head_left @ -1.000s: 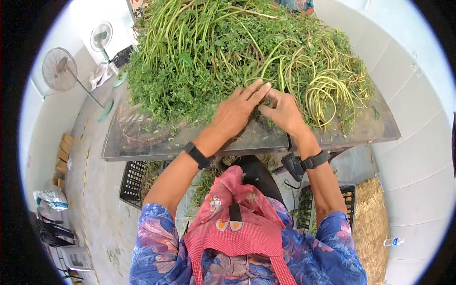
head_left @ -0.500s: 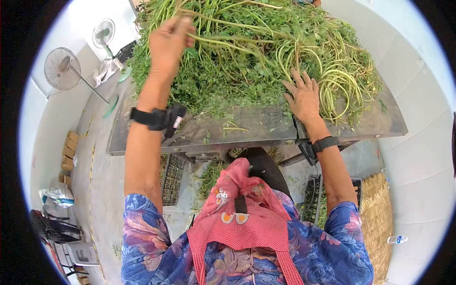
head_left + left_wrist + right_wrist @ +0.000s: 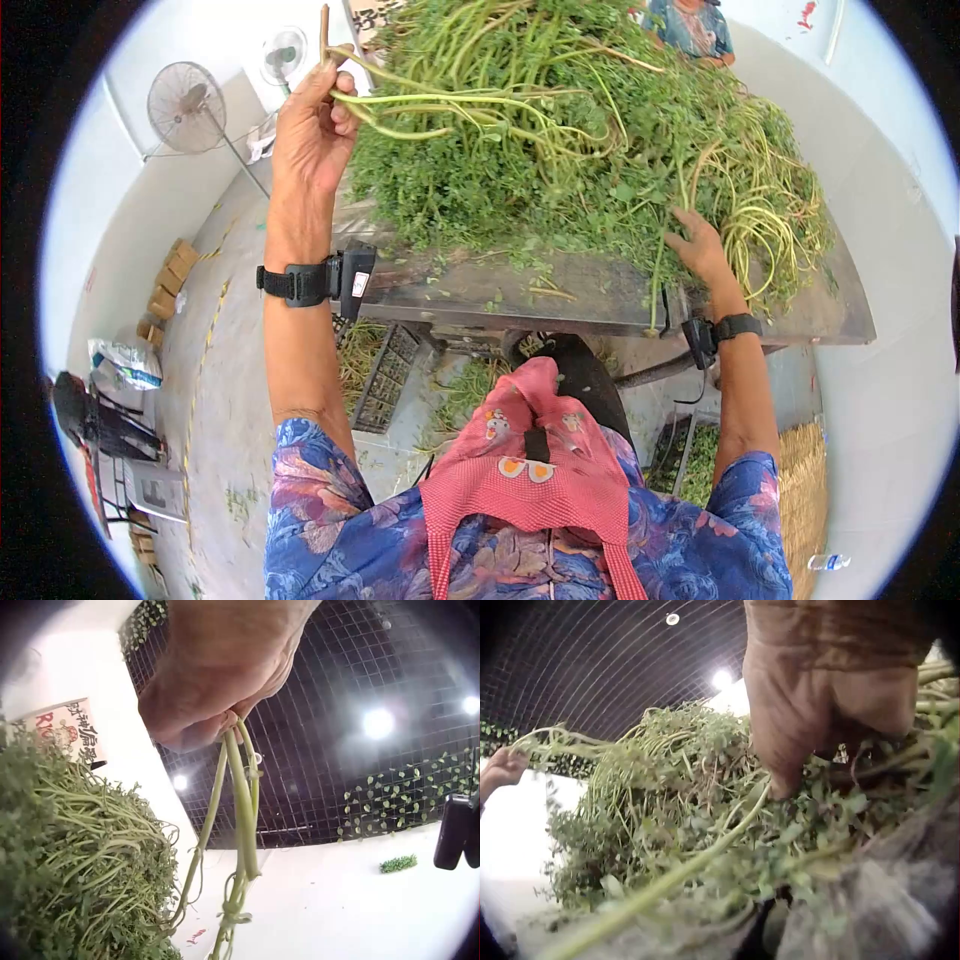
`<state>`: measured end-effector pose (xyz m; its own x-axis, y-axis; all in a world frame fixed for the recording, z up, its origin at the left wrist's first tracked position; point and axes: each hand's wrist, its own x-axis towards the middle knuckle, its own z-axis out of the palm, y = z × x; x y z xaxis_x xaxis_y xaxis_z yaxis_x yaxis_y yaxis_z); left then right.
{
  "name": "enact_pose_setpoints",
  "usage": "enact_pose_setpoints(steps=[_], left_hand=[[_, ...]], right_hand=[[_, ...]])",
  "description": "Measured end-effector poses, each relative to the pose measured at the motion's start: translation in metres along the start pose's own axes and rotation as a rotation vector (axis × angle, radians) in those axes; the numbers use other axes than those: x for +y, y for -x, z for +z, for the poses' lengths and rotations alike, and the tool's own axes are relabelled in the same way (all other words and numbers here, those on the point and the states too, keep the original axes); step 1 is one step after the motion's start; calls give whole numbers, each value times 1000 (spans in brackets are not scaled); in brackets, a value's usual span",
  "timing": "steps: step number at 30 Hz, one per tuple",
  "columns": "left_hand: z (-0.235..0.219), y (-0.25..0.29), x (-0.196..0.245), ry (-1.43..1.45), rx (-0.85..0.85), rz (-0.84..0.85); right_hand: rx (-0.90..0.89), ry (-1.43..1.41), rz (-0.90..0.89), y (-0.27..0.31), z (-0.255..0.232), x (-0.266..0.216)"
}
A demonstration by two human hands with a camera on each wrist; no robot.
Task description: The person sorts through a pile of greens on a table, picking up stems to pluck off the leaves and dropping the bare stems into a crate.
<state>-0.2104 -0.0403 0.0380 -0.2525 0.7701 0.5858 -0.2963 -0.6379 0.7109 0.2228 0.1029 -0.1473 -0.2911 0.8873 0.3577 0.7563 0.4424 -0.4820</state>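
leafy green stems (image 3: 570, 170) lie in one big tangled heap over the dark table (image 3: 520, 288), and a few of them reach out from its left side to a raised hand. going from the left, i see a white and blue sack (image 3: 125, 362) on the floor, brown cartons (image 3: 172, 280) above it, and two standing fans, a large fan (image 3: 187, 107) and a smaller fan (image 3: 284, 55). next comes the left hand (image 3: 315, 140), up beside the heap's left edge, its thumb and curled fingers pinching a few stems near their ends; a thick brownish end sticks up past the fingertips, and the stems stretch away to the right. a black crate (image 3: 385, 375) with greens in it sits low at the table's front. in the middle is the red checked apron (image 3: 525, 480), the heap above it across the table. another person (image 3: 692, 28) shows at the far side. the right hand (image 3: 702, 250) is low at the heap's near edge, fingertips in among the greens beside a long stem; whether it pinches that stem, i can't tell. just right of it lie looping pale stems (image 3: 750, 235), and farther down are a straw mat (image 3: 805, 480) and a bottle (image 3: 828, 562).
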Motion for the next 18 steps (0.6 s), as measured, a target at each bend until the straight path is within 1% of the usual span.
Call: enact_pose_setpoints(steps=[1,2,3,4,5,6,7,9,10,11,13,14,15,17,18], left_hand=[[-4,5,9,110,-20,-10],[-3,11,17,165,-11,-40],[-2,16,23,154,-6,-27],[-1,21,27,209,-76,-22],[2,25,30,265,-145,-20],[5,30,33,347,-131,-7],[5,33,35,342,-125,2],[2,40,33,418,-194,-23],[7,45,30,429,-196,-57],[11,47,25,431,-188,-57],[18,52,15,431,-204,-98],[20,53,10,432,-216,-114],[21,54,6,437,-213,-124],[26,56,-2,497,-270,-159],[29,59,-4,487,-273,-162]], right_hand=[[0,-8,-20,-10,0,11],[29,-196,48,-25,2,27],[54,-384,119,-36,5,33],[50,-390,105,-42,2,27],[107,-404,238,-48,-3,22],[164,-413,370,-53,-7,17],[159,-415,360,-59,-7,17],[-349,222,211,-69,-7,24],[-303,320,125,-64,-10,20],[-309,324,123,-60,-18,10],[-404,502,-84,-51,-40,-6],[-362,468,-234,-46,-48,-10],[-371,468,-225,-41,-54,-13],[-176,604,-143,-28,-70,-48],[-182,606,-138,-21,-76,-66]])
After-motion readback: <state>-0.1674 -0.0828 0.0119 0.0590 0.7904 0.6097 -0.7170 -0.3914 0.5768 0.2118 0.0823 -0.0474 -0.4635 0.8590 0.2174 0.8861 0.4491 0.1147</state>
